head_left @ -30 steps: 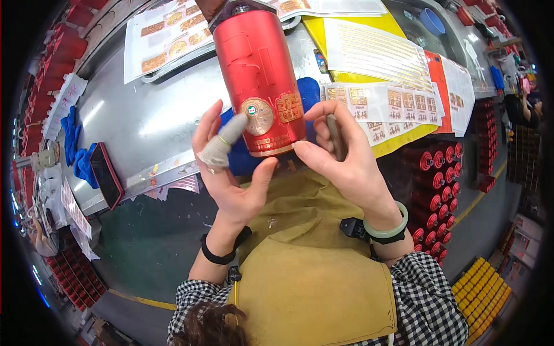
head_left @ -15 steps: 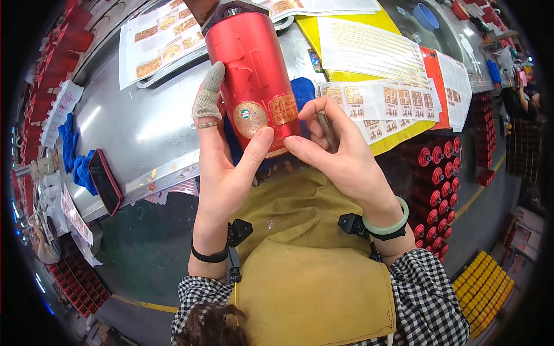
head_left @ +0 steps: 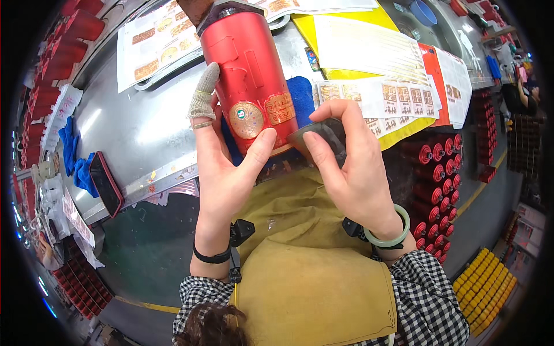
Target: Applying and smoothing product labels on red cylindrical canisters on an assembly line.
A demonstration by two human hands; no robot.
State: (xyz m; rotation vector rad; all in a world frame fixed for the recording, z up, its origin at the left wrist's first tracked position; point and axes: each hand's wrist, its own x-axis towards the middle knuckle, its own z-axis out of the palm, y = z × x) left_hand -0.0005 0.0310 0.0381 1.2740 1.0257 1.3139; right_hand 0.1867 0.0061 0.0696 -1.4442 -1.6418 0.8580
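the left hand holds the tall red bottle in the middle of the frame, thumb near its round gold sticker, and the right hand pinches a small dark pad just beside the bottle's low end. if the left hand's grip slips, the bottle could tip and the sticker could go on crooked. past them lies the shiny metal table with sticker sheets at the upper right, a phone at the left, and racks of red bottles at the right.

Round gold label on red canister, label sheets behind, dark phone left
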